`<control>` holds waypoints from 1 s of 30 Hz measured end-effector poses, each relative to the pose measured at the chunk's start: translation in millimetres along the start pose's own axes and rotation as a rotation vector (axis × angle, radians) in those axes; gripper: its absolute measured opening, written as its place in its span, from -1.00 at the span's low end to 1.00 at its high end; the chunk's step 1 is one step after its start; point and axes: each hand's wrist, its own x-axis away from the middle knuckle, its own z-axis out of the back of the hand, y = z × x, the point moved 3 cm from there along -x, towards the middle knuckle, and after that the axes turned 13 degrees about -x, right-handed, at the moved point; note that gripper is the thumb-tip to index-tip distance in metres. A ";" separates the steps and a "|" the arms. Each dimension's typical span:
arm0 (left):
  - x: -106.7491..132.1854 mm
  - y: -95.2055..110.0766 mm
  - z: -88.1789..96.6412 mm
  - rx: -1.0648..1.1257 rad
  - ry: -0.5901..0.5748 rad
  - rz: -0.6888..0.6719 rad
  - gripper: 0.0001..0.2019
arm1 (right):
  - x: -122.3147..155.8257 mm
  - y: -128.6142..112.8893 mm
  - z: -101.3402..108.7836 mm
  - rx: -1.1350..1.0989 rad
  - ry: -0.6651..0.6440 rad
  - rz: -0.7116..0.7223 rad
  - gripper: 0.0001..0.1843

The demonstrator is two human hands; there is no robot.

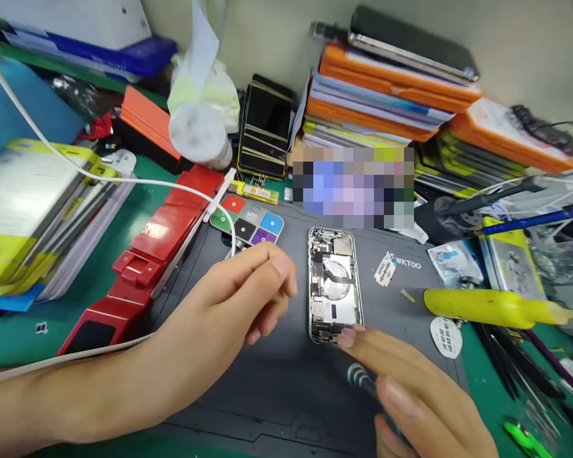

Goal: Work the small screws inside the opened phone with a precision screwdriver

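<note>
An opened smartphone lies on the grey work mat, its circuit board, metal plates and a round coil exposed. To its left hovers my left hand, apart from the phone. Its fingers are curled and the thumb is pressed against them; anything held inside is hidden. My right hand is at the phone's lower right corner, with a fingertip over that edge. A dark screwdriver with grey rings lies between its thumb and fingers. The screwdriver's tip is not clearly visible.
A magnetic pad with coloured squares sits behind my left hand. A red tool and white cable are left. At right are a razor blade, a yellow bottle and several tweezers. Stacked boxes stand behind.
</note>
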 end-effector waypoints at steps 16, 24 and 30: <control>-16.5 -6.4 19.4 -1.483 0.150 -0.725 -0.82 | -13.9 0.3 -7.6 -0.022 0.055 0.141 -0.31; -12.6 -8.4 11.9 -1.588 0.151 -0.808 -0.80 | -12.8 -3.9 -8.3 0.023 0.061 0.108 -0.33; -11.5 -11.6 1.2 -1.696 0.155 -0.850 -0.78 | -10.3 -1.1 -11.8 0.017 0.061 0.151 -0.34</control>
